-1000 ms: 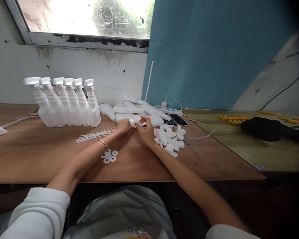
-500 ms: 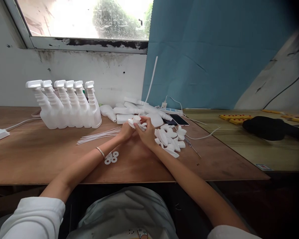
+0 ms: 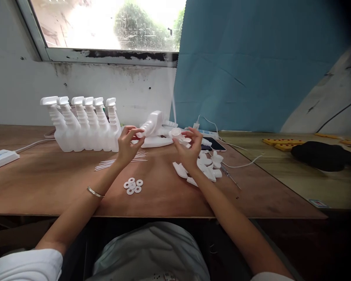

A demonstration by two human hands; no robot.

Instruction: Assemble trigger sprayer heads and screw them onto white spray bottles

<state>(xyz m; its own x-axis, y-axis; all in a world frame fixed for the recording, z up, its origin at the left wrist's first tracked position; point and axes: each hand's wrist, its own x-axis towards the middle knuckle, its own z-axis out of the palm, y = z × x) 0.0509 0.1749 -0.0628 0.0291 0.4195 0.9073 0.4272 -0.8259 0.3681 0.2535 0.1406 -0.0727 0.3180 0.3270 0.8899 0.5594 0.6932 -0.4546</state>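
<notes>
My left hand (image 3: 127, 143) is raised above the wooden table (image 3: 46, 183) and grips the neck of a white plastic bottle (image 3: 152, 124), which lies tilted in the air. My right hand (image 3: 189, 150) holds a white trigger spray head (image 3: 179, 135) with a thin white tube (image 3: 173, 99) rising from it, blurred. The two hands are apart, with the bottle's neck pointing towards the left one. Below them lie several white washers (image 3: 133, 185) and thin white tubes (image 3: 117, 161). A heap of white spray heads (image 3: 204, 168) lies under my right wrist.
A row of several finished spray bottles (image 3: 83, 125) stands at the back left by the wall. A white power strip (image 3: 0, 159) lies far left. A phone (image 3: 215, 144), cables and a screwdriver (image 3: 231, 176) lie right of the heap. On the neighbouring table are yellow pieces (image 3: 277, 143) and a black cloth (image 3: 321, 156).
Both hands have risen from the table and moved apart. My left hand has picked up a bottle, and my right hand now carries the spray head with its tube.
</notes>
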